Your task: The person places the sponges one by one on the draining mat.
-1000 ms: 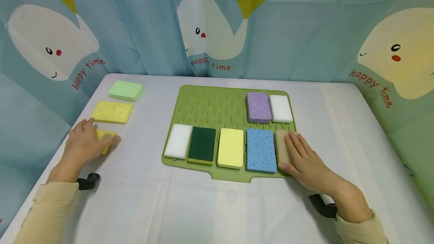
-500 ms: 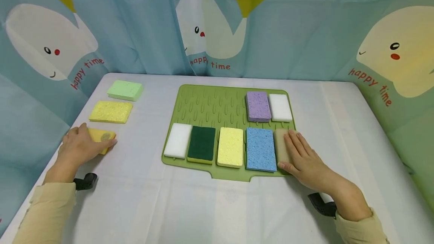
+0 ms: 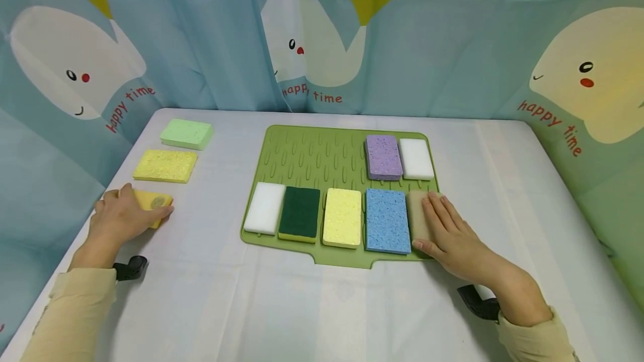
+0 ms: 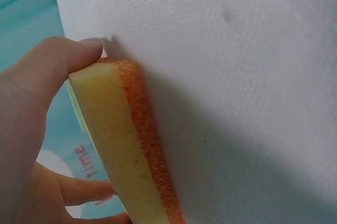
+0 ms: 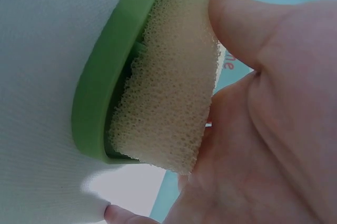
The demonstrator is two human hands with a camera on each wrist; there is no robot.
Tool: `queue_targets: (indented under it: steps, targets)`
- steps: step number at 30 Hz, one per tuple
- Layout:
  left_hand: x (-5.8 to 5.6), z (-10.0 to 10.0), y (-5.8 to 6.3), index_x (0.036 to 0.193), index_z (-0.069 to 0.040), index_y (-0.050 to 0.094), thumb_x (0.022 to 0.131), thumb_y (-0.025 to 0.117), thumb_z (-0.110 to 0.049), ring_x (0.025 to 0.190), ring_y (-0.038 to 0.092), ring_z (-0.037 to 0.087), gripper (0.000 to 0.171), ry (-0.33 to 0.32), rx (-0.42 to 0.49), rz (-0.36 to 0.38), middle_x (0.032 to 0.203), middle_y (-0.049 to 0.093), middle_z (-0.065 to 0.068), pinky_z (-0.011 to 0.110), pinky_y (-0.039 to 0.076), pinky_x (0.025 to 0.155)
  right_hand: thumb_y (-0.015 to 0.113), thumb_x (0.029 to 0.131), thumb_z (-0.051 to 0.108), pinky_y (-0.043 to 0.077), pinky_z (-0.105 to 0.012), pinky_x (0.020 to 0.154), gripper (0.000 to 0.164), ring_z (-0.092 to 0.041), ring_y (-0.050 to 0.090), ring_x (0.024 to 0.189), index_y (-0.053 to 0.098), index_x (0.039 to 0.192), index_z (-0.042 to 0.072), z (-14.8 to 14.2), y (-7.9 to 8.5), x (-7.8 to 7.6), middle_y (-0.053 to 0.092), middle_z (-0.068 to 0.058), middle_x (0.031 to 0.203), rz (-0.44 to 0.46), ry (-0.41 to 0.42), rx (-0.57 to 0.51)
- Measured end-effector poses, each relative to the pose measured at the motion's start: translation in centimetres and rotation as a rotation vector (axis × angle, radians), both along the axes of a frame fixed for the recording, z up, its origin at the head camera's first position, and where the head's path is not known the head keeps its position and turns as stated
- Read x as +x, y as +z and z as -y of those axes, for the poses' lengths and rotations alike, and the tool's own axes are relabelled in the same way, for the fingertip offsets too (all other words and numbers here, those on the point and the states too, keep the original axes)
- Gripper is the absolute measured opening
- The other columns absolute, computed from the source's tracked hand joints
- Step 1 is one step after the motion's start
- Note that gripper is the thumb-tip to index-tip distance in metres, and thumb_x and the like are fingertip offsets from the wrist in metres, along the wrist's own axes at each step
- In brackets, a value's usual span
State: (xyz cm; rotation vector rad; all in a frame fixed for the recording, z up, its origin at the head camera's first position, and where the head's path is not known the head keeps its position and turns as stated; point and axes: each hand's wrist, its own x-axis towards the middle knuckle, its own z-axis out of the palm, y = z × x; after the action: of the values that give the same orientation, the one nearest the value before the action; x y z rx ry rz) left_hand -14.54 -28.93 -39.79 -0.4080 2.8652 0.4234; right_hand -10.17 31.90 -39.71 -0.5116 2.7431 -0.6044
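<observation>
At the table's left side my left hand (image 3: 117,212) holds a yellow sponge (image 3: 151,200), thumb at one end and fingers along the far side. In the left wrist view this sponge (image 4: 113,129) shows an orange scouring layer on its table side. My right hand (image 3: 455,239) rests with fairly straight fingers on a beige sponge (image 3: 417,217) at the near right corner of the green mat (image 3: 312,152). Up close, the beige sponge (image 5: 171,82) has coarse pores and stands within the mat's raised rim, the thumb at its edge. Beside it lies a blue sponge (image 3: 387,220).
Along the mat's near row also lie a pale yellow sponge (image 3: 342,217), a dark green scouring sponge (image 3: 299,212) and a white sponge (image 3: 264,207). Purple (image 3: 384,156) and white (image 3: 416,158) sponges sit at the back right. Beyond the left hand are yellow (image 3: 165,165) and light green (image 3: 186,133) sponges.
The left hand and the yellow sponge under it have shifted slightly left, and more of that sponge shows now. The right hand stays in place on the beige sponge.
</observation>
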Motion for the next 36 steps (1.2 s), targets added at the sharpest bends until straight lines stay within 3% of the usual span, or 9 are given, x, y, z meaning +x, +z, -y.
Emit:
queue_targets:
  steps: [8,19,24,36]
  targets:
    - [0.1,-0.1,0.1,0.131,0.02,0.03,0.084,0.063,-0.063,0.093,0.035,0.055,0.101,0.007,-0.005,0.002,0.118,0.031,0.047,0.061,0.037,0.071,0.049,0.102,0.044,-0.001,-0.06,0.122,0.089,-0.04,-0.016,0.152,-0.004,0.157,-0.002,-0.1,0.0,-0.1,-0.009,-0.025,0.165,0.002,0.0,0.005]
    - [0.0,-0.2,-0.1,0.137,0.02,0.027,0.084,0.064,-0.059,0.094,0.035,0.057,0.102,0.01,-0.023,0.0,0.119,0.031,0.047,0.066,0.036,0.073,0.049,0.102,0.043,-0.005,-0.055,0.123,0.089,-0.04,-0.016,0.152,-0.004,0.157,-0.003,0.0,0.0,-0.1,-0.009,-0.025,0.165,0.0,-0.001,0.014]
    - [-0.1,-0.2,0.0,0.136,0.02,0.027,0.084,0.064,-0.06,0.092,0.037,0.054,0.102,0.006,-0.027,-0.002,0.115,0.033,0.044,0.062,0.037,0.071,0.049,0.102,0.043,-0.007,-0.053,0.124,0.089,-0.04,-0.015,0.152,-0.003,0.157,-0.003,-0.1,-0.1,0.0,-0.008,-0.025,0.165,-0.011,0.001,0.016]
    - [0.2,-0.2,1.7,0.143,0.018,0.023,0.083,0.059,-0.069,0.094,0.039,0.052,0.111,0.006,0.028,-0.022,0.122,0.033,0.043,0.059,0.04,0.071,0.05,0.102,0.043,-0.007,-0.053,0.124,0.089,-0.04,-0.015,0.152,-0.004,0.157,-0.002,-0.1,-0.1,-0.1,-0.008,-0.025,0.165,-0.007,0.0,0.008]
